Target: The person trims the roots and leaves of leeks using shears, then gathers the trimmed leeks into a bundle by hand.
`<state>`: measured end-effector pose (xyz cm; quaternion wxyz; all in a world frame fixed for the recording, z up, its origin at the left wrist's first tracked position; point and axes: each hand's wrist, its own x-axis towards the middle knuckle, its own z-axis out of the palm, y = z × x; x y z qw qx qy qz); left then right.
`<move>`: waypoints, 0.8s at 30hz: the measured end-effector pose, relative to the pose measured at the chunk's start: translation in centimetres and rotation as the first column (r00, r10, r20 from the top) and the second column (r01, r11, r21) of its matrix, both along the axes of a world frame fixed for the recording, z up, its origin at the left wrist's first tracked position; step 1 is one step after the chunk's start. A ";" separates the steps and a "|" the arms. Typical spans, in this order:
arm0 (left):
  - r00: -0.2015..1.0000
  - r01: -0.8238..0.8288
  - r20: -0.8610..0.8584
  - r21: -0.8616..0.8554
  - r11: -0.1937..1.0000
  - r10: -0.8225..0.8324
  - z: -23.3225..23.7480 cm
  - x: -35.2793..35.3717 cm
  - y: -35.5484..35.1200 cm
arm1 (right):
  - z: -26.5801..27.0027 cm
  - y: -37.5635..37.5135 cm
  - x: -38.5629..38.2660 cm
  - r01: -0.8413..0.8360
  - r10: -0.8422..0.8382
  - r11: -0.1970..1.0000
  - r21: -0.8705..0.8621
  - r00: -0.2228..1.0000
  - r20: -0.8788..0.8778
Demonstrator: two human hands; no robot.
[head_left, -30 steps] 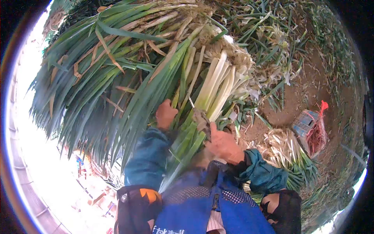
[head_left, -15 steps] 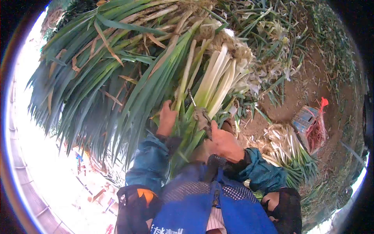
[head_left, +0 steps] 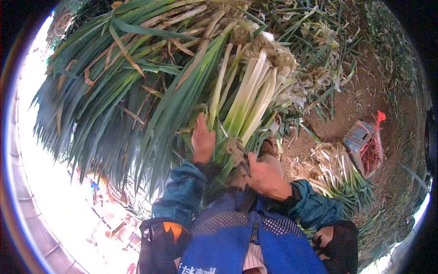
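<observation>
Large green onions (head_left: pixel 248 98) lie in front of me, white stems and roots pointing away, long green leaves (head_left: pixel 105 105) spreading left. My left hand (head_left: pixel 203 139) rests against the green part of the stalks, its fingers stretched upward. My right hand (head_left: pixel 269 177) is closed at the near end of the white-stemmed onions. From its grip a tool with a thin metal tip and a brownish, wrapped-looking part (head_left: pixel 236 148) points up and left over the stalks. The palm side of the right hand and the tool's rear end are hidden.
A trimmed onion bundle (head_left: pixel 340 171) lies on the soil at right, beside a blue crate (head_left: pixel 359 136) and a bag of red strands (head_left: pixel 373 157). Leaf and root scraps (head_left: pixel 319 50) litter the ground at the back. Bright light washes out the left side.
My left hand has shifted slightly right along the stalks, its fingers now closer together. My right hand and the tool have come slightly nearer to my body.
</observation>
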<state>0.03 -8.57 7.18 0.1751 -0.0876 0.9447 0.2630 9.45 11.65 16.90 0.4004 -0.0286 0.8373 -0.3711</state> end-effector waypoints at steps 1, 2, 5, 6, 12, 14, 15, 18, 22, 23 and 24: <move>1.000 0.017 -0.015 -0.012 1.000 -0.017 0.0 -0.2 0.1 | 0.7 0.0 -0.3 -0.065 0.063 0.997 0.047 0.997 0.042; 0.999 0.034 -0.030 -0.025 0.999 -0.035 0.1 -0.2 0.1 | 0.7 0.0 -0.8 -0.047 0.046 0.998 0.045 0.998 0.031; 0.996 0.089 -0.006 -0.072 0.993 -0.089 1.1 -0.3 0.6 | -1.4 0.1 -2.5 0.050 -0.047 0.998 0.039 0.997 -0.063; 0.994 0.094 0.071 -0.085 0.992 -0.089 0.6 -0.4 0.5 | -4.4 -0.3 -2.5 0.109 -0.103 0.993 0.035 0.985 -0.136; 0.959 0.282 0.088 -0.383 0.879 -0.270 -0.4 -2.8 0.2 | -3.9 -0.1 -4.1 0.101 -0.108 0.993 -0.064 0.989 -0.102; 0.926 0.296 -0.078 -0.453 0.841 -0.369 0.6 -2.7 -0.1 | -3.8 -0.1 -4.9 0.106 -0.108 0.994 -0.036 0.992 -0.066; 0.894 0.299 -0.159 -0.488 0.820 -0.419 1.0 -2.6 -0.1 | -3.9 0.1 -5.4 0.111 -0.112 0.994 -0.020 0.993 -0.049; 0.982 0.187 0.056 -0.279 0.942 -0.178 2.3 -1.9 0.8 | -6.6 0.2 -6.8 0.204 -0.201 0.979 -0.019 0.945 -0.259; 0.957 0.145 0.265 -0.080 0.986 -0.119 0.0 -1.4 -0.3 | -5.9 0.7 -6.7 0.206 -0.209 0.978 -0.040 0.953 -0.220; 0.955 0.135 0.279 -0.093 0.986 -0.105 -0.4 -1.5 -0.1 | -5.5 0.9 -6.7 0.201 -0.207 0.978 -0.049 0.959 -0.195; 0.952 0.127 0.292 -0.105 0.986 -0.092 -0.8 -1.6 0.4 | -5.6 1.0 -7.1 0.192 -0.190 0.981 -0.008 0.963 -0.191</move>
